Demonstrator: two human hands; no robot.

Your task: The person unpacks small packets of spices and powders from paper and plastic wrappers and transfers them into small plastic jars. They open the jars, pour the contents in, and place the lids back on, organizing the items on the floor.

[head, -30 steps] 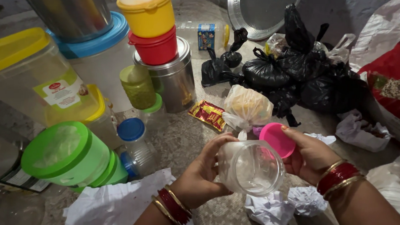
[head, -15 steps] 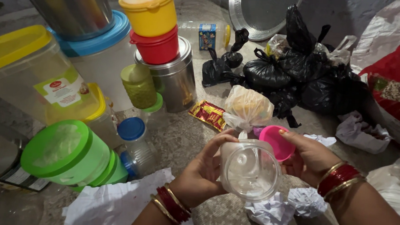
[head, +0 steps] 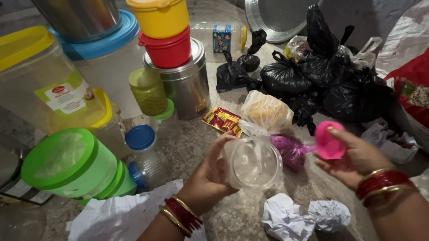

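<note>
Two hands now work apart: the left hand (head: 207,175) stays wrapped around the clear empty jar (head: 251,163), mouth toward the camera, while the right hand (head: 355,158) has carried the pink lid (head: 328,140) off to the right, uncovering a purple pouch (head: 290,149) behind.

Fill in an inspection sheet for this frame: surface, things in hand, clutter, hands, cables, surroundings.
Surface: speckled stone floor, crowded with containers.
Things in hand: clear plastic jar, open and empty, mouth toward the camera; pink lid, off the jar.
Clutter: crumpled paper balls; purple bag; red sachet; knotted black bags; green-lidded tub; blue-capped bottle.
Hands: left hand grips the jar; right hand holds the lid apart from the jar.
Cables: nothing seen.
Surroundings: steel tin with red and yellow tubs stacked on it; steel plate behind; red printed sack.
</note>
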